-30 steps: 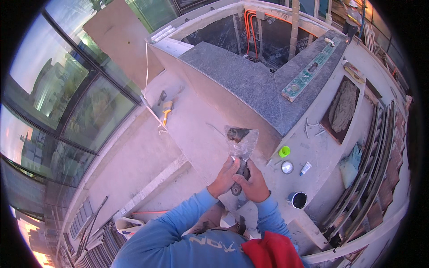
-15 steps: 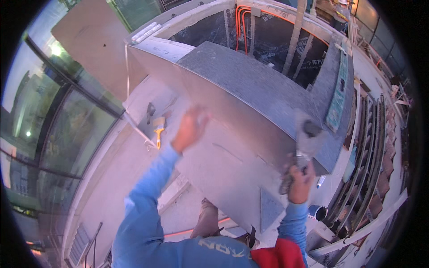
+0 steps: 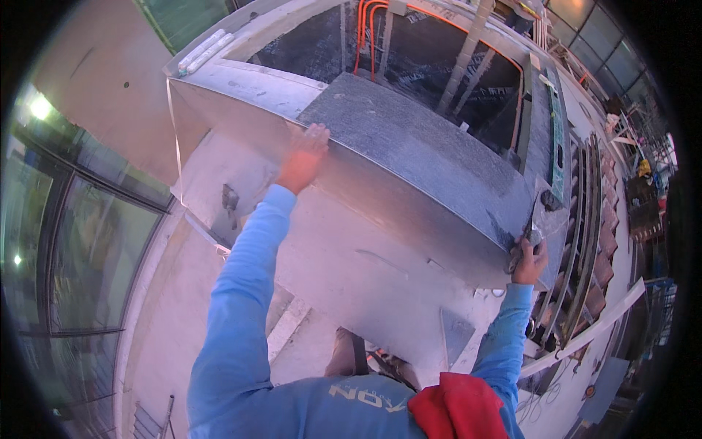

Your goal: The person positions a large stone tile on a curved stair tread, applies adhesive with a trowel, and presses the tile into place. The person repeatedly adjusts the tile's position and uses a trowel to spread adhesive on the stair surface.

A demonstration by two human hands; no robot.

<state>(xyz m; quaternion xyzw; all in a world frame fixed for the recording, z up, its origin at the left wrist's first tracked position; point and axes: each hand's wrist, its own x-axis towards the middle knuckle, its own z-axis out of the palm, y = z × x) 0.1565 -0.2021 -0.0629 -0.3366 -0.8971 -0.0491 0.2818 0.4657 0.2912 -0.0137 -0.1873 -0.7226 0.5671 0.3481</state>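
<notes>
My left hand (image 3: 303, 157) rests with outstretched fingers on the front edge of a grey stone slab (image 3: 409, 161), near the slab's left corner. The slab lies along the top of a low wall with a smooth front face (image 3: 380, 197). At the slab's right end my right hand (image 3: 528, 261) is closed around the handle of a trowel. Its pale blade (image 3: 545, 222) is over the slab's end, and a dark lump (image 3: 548, 199) shows at the blade. The right fingers are partly hidden behind the handle.
A long green spirit level (image 3: 557, 146) lies along the right-hand ledge. Behind the slab is a dark-lined pit (image 3: 431, 66) with orange conduits (image 3: 364, 29). Below left sits a small dark tool (image 3: 230, 199). Glass panels (image 3: 102, 249) stand left; long rails (image 3: 581, 249) run at the right.
My left hand has come up from in front of the wall onto the slab's edge. My right hand has moved right and upward with the trowel. The yellow-handled brush is now out of sight.
</notes>
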